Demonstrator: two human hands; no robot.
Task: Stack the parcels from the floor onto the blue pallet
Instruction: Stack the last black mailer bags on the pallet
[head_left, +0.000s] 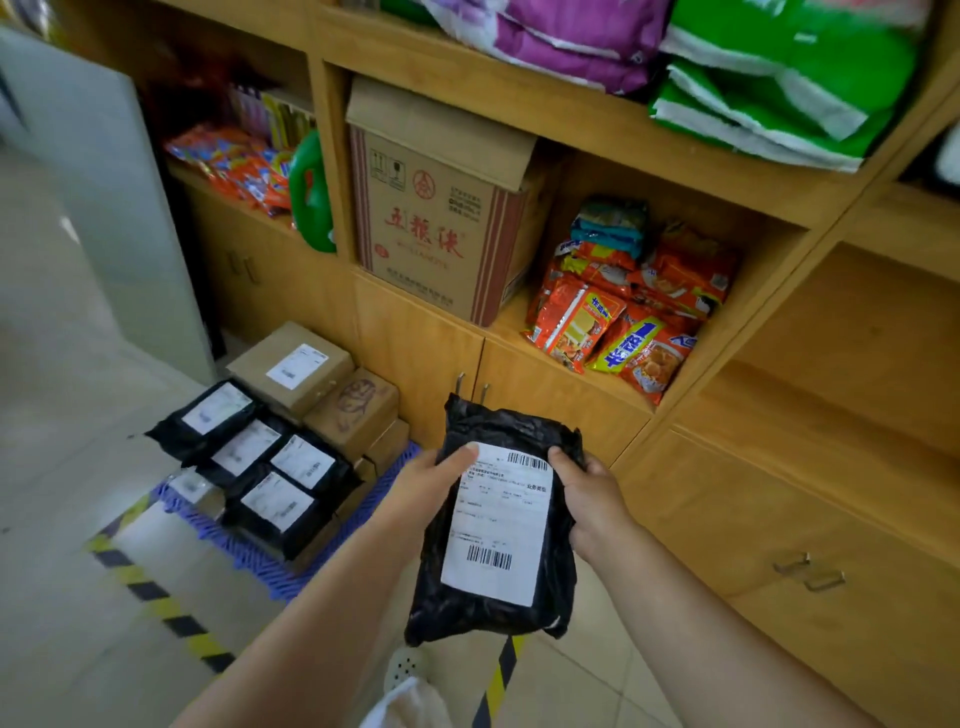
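I hold a black plastic parcel (493, 597) with a white barcode label in the air in front of me. My left hand (434, 480) grips its left edge with the thumb on the label. My right hand (587, 493) grips its right edge. The blue pallet (260, 558) lies on the floor to the left, below the parcel. On it stand several black bag parcels (275, 512) with white labels and, behind them against the cabinet, brown cardboard boxes (291, 366).
A wooden shelf unit (571, 130) with cabinet doors runs along the right, holding a large carton (436, 223), snack packets (618, 312) and green and purple bags. Yellow-black floor tape (156, 597) frames the pallet. A grey panel (104, 208) stands at the left.
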